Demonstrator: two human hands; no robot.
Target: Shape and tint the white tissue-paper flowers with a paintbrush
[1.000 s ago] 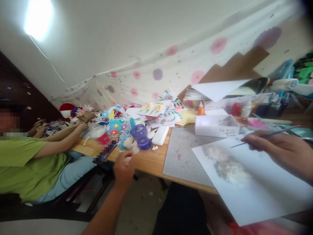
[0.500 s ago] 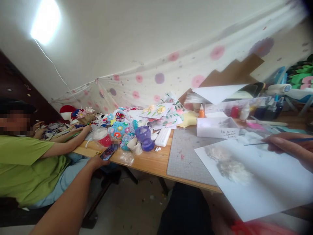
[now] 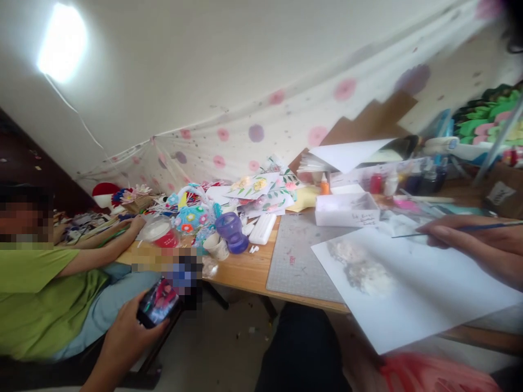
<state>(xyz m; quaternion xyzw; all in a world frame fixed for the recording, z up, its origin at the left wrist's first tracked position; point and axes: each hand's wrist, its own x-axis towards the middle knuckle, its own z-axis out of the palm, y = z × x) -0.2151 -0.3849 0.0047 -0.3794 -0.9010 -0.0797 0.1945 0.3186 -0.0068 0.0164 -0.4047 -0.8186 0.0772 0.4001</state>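
My left hand is closed around a smartphone with a lit, colourful screen, held low in front of the table edge. In my right hand is a thin paintbrush, gripped between thumb and fingers, its tip pointing left. Below that hand lies a white sheet of paper, its near corner jutting over the table edge. Raised whitish flower shapes sit on its left part. The brush tip appears above the sheet's far side; whether it touches anything I cannot tell.
A grey cutting mat lies left of the sheet. A white box, an orange bottle, a purple cup and a paper cup stand on the table. A person in a green shirt sits at left. A red bag is below.
My left hand has drawn the phone back from the table edge, lower and closer to me. My right hand still holds the brush over the sheet. The view has turned slightly right.
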